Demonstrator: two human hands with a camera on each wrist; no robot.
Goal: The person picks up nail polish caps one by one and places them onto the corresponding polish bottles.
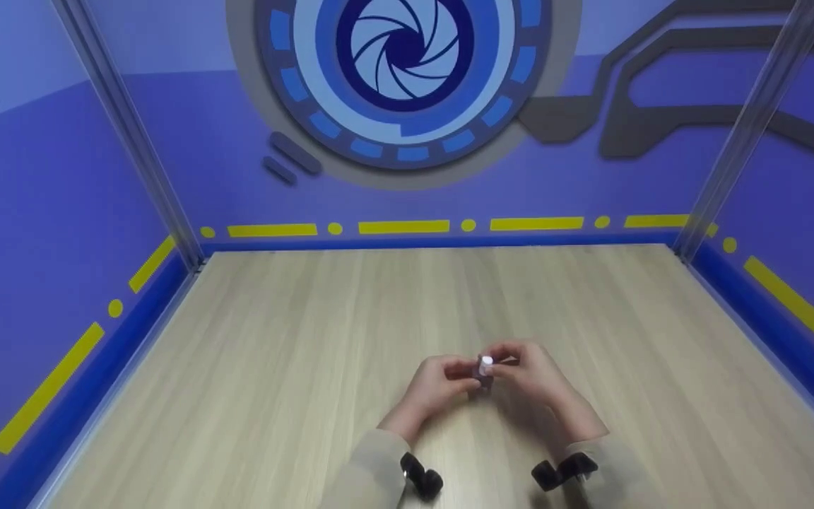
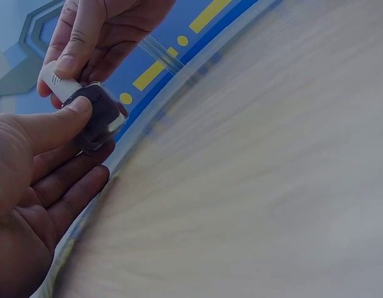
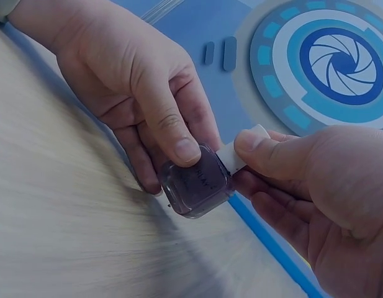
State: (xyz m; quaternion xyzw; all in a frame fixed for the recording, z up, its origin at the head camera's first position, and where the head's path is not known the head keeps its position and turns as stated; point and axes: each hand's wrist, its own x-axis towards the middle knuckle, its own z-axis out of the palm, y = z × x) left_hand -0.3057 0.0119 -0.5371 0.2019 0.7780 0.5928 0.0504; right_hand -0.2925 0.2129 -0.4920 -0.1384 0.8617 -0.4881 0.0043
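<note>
Between my hands is a small nail polish bottle [image 3: 197, 186] of clear glass with dark purple-grey polish and a white cap [image 1: 487, 362]. My left hand [image 1: 437, 385] grips the glass body, thumb on its front face and fingers behind, as the left wrist view shows. The white cap is pinched between thumb and fingers of my right hand [image 1: 538, 375]. In the right wrist view the cap [image 3: 231, 155] sits at the bottle's neck; whether it is screwed tight cannot be told. Small lettering marks the glass. Both hands are above the tabletop.
A light wood table [image 1: 294, 339] lies under the hands. Blue-violet panels [image 1: 188, 141] with yellow dashes wall it at the back and sides, joined by metal corner posts [image 1: 124, 127]. Each sleeve carries a black wrist strap mount [image 1: 422, 477].
</note>
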